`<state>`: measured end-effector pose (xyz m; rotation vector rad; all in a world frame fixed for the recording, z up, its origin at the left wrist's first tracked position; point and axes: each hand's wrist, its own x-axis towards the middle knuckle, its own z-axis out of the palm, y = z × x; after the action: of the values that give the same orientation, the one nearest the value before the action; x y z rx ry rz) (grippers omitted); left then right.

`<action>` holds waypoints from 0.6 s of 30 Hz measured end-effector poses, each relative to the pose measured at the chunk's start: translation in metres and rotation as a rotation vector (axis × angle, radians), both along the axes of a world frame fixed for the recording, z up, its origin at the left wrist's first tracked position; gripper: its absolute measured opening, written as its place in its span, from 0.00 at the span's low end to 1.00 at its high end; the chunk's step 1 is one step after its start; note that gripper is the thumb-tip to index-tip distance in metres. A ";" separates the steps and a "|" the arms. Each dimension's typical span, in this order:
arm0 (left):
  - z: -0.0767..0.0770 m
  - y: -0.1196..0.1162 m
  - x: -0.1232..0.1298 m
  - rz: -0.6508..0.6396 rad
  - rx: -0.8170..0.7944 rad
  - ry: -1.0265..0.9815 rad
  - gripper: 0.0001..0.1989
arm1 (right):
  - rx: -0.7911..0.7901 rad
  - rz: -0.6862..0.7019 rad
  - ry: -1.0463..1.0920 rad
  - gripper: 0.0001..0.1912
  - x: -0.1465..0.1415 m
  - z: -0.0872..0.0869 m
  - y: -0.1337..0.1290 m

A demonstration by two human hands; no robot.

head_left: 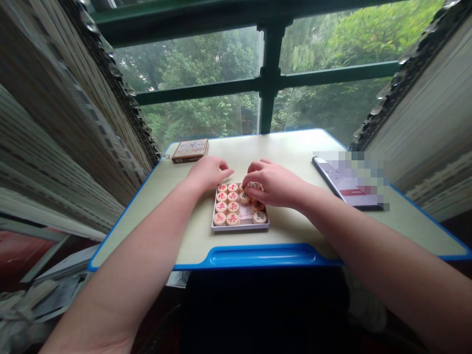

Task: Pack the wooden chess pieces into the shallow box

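A shallow white box point(241, 227) on the table holds round wooden chess pieces in rows. Pieces with red characters, such as one at the front left point(219, 219), fill its two left columns. Dark-marked pieces, one at the front right corner point(259, 218), lie in the right part, with a gap beside them showing the box floor. My right hand point(271, 182) is over the box's back right, fingers curled down at the pieces; whether they grip one is hidden. My left hand point(210, 173) rests by the back left corner, thumb and fingers apart, holding nothing.
A brown printed box point(190, 150) lies at the table's back left. On the right is a tablet or phone point(348, 184), partly pixelated. The table point(295, 142) has a blue edge with a tray groove point(263, 255) at the front. Curtains flank the window behind.
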<state>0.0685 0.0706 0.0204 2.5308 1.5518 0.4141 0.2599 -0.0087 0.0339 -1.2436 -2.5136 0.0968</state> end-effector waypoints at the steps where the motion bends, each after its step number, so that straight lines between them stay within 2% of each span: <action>1: 0.000 0.000 0.000 -0.004 -0.006 -0.005 0.16 | 0.009 0.004 0.003 0.11 0.000 0.000 0.000; 5: -0.001 0.000 0.001 0.007 0.018 -0.054 0.12 | 0.078 -0.008 0.033 0.13 0.000 0.000 0.001; 7: -0.001 -0.001 0.004 0.011 -0.011 -0.189 0.12 | 0.126 -0.045 0.075 0.12 0.003 -0.001 0.003; 10: 0.003 -0.007 0.011 -0.108 -0.173 -0.519 0.15 | 0.208 -0.134 0.172 0.11 0.008 -0.004 0.009; 13: 0.007 -0.014 0.015 -0.208 -0.324 -0.748 0.17 | 0.265 -0.198 0.244 0.14 0.012 -0.008 0.014; 18: 0.012 -0.022 0.016 -0.256 -0.474 -0.852 0.19 | 0.256 -0.136 0.283 0.14 0.013 -0.012 0.016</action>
<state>0.0843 0.0485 0.0327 1.7748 0.8549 0.8251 0.2726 0.0071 0.0221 -1.1988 -2.1191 -0.0751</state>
